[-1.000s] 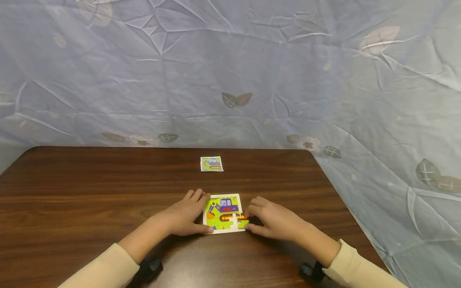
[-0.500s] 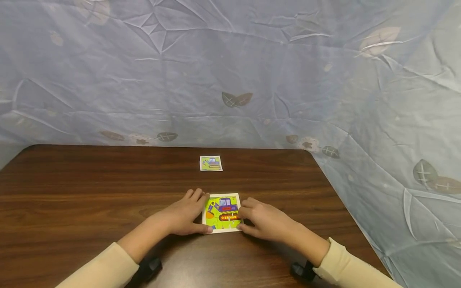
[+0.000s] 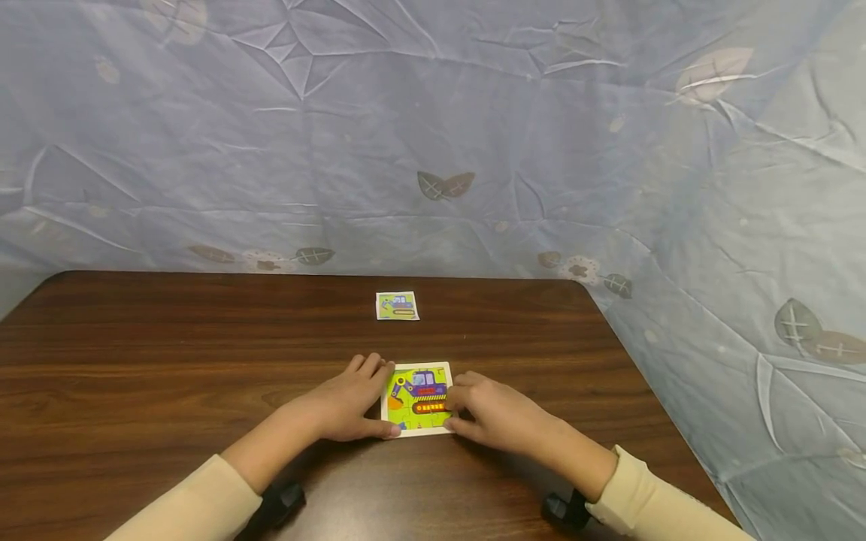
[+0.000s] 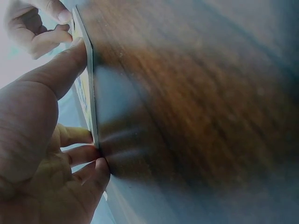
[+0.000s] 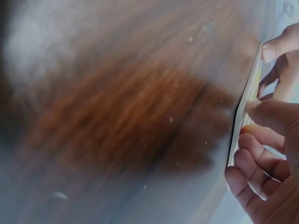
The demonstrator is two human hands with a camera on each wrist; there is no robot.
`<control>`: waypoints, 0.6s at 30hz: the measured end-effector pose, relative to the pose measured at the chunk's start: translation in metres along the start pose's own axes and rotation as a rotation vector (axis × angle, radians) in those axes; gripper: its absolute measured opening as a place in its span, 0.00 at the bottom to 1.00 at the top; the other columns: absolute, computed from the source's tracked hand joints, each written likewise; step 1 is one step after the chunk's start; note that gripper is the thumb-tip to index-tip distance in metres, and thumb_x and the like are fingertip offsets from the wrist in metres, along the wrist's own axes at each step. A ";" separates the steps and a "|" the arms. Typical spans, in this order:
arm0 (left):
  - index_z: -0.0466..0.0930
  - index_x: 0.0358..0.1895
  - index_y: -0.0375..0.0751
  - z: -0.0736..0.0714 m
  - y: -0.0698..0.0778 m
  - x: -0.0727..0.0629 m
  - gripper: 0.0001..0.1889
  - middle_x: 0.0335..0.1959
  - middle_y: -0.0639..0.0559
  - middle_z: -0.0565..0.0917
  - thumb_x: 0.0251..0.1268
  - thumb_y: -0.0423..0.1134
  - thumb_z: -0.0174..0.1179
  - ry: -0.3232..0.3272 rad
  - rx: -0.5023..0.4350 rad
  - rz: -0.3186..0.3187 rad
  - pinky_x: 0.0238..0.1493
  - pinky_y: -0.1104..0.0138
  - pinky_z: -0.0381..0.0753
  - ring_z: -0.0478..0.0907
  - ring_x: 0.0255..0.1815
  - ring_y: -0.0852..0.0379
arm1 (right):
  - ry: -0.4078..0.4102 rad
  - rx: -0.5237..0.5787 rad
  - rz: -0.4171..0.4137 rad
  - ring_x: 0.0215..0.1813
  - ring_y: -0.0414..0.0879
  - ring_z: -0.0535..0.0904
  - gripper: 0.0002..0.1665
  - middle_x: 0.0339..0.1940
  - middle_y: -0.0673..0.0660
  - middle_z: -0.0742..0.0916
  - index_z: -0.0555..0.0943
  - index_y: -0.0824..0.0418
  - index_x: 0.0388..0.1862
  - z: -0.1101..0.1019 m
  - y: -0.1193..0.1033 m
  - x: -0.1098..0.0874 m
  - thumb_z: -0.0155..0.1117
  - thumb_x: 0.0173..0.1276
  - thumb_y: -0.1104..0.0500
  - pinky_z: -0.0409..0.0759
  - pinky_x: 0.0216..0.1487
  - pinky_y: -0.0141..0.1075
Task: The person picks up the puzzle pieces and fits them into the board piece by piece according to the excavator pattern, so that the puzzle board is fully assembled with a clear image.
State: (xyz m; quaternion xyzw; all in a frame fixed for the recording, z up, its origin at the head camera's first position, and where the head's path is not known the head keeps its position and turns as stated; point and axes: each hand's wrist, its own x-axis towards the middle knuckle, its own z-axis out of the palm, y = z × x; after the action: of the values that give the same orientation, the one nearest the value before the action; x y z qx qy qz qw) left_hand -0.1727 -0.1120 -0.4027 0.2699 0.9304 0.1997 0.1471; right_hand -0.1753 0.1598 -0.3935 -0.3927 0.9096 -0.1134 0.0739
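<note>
A small jigsaw puzzle [image 3: 422,433] with a white border lies flat on the table, showing a purple excavator on green. My left hand [image 3: 348,406] holds its left side, thumb at the near corner and fingertips at the far one; in the left wrist view the fingers [image 4: 84,151] bend against its edge. At the puzzle's lower right, my right hand [image 3: 497,409] pinches a green puzzle piece [image 3: 440,421] with part of the track, which sits in the picture's gap. Thumb and fingertips partly cover the piece and the right border.
Farther back on the brown wooden table [image 3: 203,330] lies a small picture card [image 3: 398,306] with the same excavator. A grey-blue cloth [image 3: 379,135] with leaf prints hangs behind the table and along its right side. Black wrist devices [image 3: 567,511] sit under both sleeves.
My right hand has moved left with the puzzle piece, from overhanging the right border into the gap, so the picture looks whole. My left hand has stayed in place.
</note>
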 end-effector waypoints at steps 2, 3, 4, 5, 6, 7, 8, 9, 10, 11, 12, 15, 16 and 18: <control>0.60 0.79 0.28 0.001 0.000 0.000 0.54 0.65 0.40 0.69 0.62 0.63 0.71 0.001 -0.002 0.000 0.67 0.49 0.77 0.65 0.65 0.45 | -0.005 0.030 0.021 0.37 0.34 0.70 0.06 0.37 0.46 0.81 0.84 0.53 0.38 0.000 -0.001 0.000 0.73 0.72 0.54 0.73 0.36 0.25; 0.60 0.79 0.28 0.001 0.000 0.000 0.54 0.65 0.40 0.69 0.62 0.63 0.71 0.002 -0.003 0.000 0.66 0.49 0.77 0.65 0.65 0.45 | -0.008 0.042 0.029 0.37 0.35 0.70 0.06 0.37 0.46 0.81 0.84 0.53 0.39 0.001 -0.001 0.000 0.73 0.72 0.54 0.74 0.36 0.25; 0.60 0.79 0.28 0.001 0.000 -0.001 0.54 0.65 0.40 0.69 0.62 0.63 0.72 0.003 -0.004 -0.001 0.66 0.50 0.77 0.65 0.65 0.45 | -0.011 0.052 0.034 0.37 0.35 0.71 0.05 0.37 0.46 0.81 0.85 0.53 0.39 0.001 -0.001 0.000 0.73 0.72 0.54 0.74 0.36 0.25; 0.60 0.79 0.28 0.001 0.000 -0.001 0.54 0.64 0.41 0.69 0.62 0.63 0.72 0.004 -0.006 -0.001 0.66 0.50 0.77 0.65 0.65 0.45 | -0.014 0.060 0.037 0.37 0.35 0.72 0.05 0.38 0.46 0.81 0.85 0.53 0.39 0.002 -0.002 0.000 0.72 0.72 0.55 0.74 0.36 0.25; 0.60 0.79 0.28 0.001 0.000 -0.001 0.54 0.64 0.41 0.69 0.62 0.63 0.72 0.006 -0.007 0.000 0.66 0.50 0.77 0.65 0.65 0.45 | -0.017 0.066 0.041 0.36 0.35 0.72 0.04 0.38 0.46 0.81 0.86 0.53 0.39 0.002 -0.002 0.000 0.72 0.72 0.55 0.74 0.36 0.25; 0.60 0.79 0.28 0.001 0.000 -0.001 0.54 0.64 0.41 0.69 0.62 0.63 0.72 0.007 -0.008 0.002 0.66 0.50 0.77 0.65 0.65 0.45 | -0.018 0.070 0.046 0.36 0.35 0.73 0.04 0.38 0.46 0.81 0.86 0.53 0.39 0.003 -0.002 0.000 0.72 0.73 0.55 0.74 0.36 0.25; 0.60 0.79 0.28 0.001 -0.001 -0.001 0.54 0.64 0.41 0.70 0.62 0.62 0.72 0.008 -0.010 0.004 0.66 0.50 0.77 0.65 0.65 0.45 | -0.018 0.074 0.049 0.36 0.35 0.73 0.04 0.38 0.45 0.81 0.86 0.52 0.38 0.003 -0.003 0.000 0.72 0.73 0.55 0.74 0.36 0.25; 0.60 0.79 0.27 0.002 -0.001 -0.001 0.54 0.64 0.41 0.70 0.62 0.63 0.72 0.009 -0.010 0.008 0.66 0.50 0.77 0.65 0.64 0.45 | -0.017 0.077 0.052 0.36 0.34 0.73 0.03 0.38 0.45 0.82 0.87 0.52 0.38 0.004 -0.003 0.000 0.72 0.73 0.55 0.74 0.36 0.25; 0.60 0.79 0.27 0.002 -0.001 -0.001 0.54 0.64 0.41 0.70 0.62 0.63 0.72 0.009 -0.011 0.012 0.66 0.50 0.77 0.65 0.64 0.45 | -0.016 0.077 0.052 0.36 0.34 0.72 0.04 0.38 0.45 0.81 0.87 0.52 0.38 0.004 -0.003 0.000 0.72 0.73 0.55 0.74 0.36 0.25; 0.60 0.79 0.27 0.002 -0.001 0.000 0.54 0.64 0.41 0.70 0.62 0.63 0.72 0.009 -0.011 0.013 0.66 0.50 0.77 0.65 0.65 0.45 | -0.014 0.076 0.049 0.36 0.34 0.72 0.04 0.38 0.45 0.81 0.87 0.52 0.38 0.003 -0.003 0.000 0.72 0.73 0.54 0.74 0.36 0.25; 0.60 0.79 0.28 0.003 -0.001 0.000 0.54 0.65 0.41 0.70 0.62 0.63 0.71 0.008 -0.010 0.014 0.67 0.50 0.77 0.65 0.65 0.45 | -0.009 0.071 0.043 0.36 0.34 0.72 0.05 0.39 0.45 0.82 0.88 0.52 0.40 0.003 -0.003 -0.001 0.72 0.73 0.53 0.75 0.37 0.26; 0.61 0.79 0.28 0.003 -0.002 0.000 0.54 0.64 0.41 0.70 0.62 0.63 0.72 0.010 -0.008 0.014 0.66 0.50 0.77 0.65 0.65 0.45 | -0.012 0.030 0.037 0.44 0.37 0.75 0.18 0.48 0.48 0.83 0.87 0.54 0.54 0.000 0.002 -0.003 0.72 0.72 0.45 0.80 0.45 0.31; 0.61 0.79 0.28 0.003 -0.002 0.000 0.54 0.64 0.41 0.70 0.62 0.63 0.72 0.012 -0.007 0.014 0.66 0.50 0.77 0.65 0.64 0.45 | -0.018 0.024 0.041 0.49 0.39 0.77 0.26 0.53 0.50 0.83 0.85 0.55 0.60 -0.001 0.005 -0.003 0.73 0.71 0.42 0.83 0.50 0.35; 0.61 0.79 0.28 0.003 -0.003 0.001 0.54 0.64 0.40 0.70 0.62 0.63 0.72 0.018 -0.001 0.015 0.65 0.50 0.78 0.66 0.64 0.45 | -0.041 0.021 0.064 0.62 0.46 0.78 0.40 0.66 0.54 0.80 0.77 0.56 0.72 -0.003 0.012 -0.002 0.73 0.68 0.37 0.83 0.62 0.44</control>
State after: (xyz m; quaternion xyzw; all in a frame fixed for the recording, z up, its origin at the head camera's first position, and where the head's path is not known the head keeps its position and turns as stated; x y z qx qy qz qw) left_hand -0.1732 -0.1127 -0.4070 0.2749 0.9295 0.2037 0.1373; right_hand -0.1826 0.1698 -0.3934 -0.3650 0.9187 -0.1125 0.1005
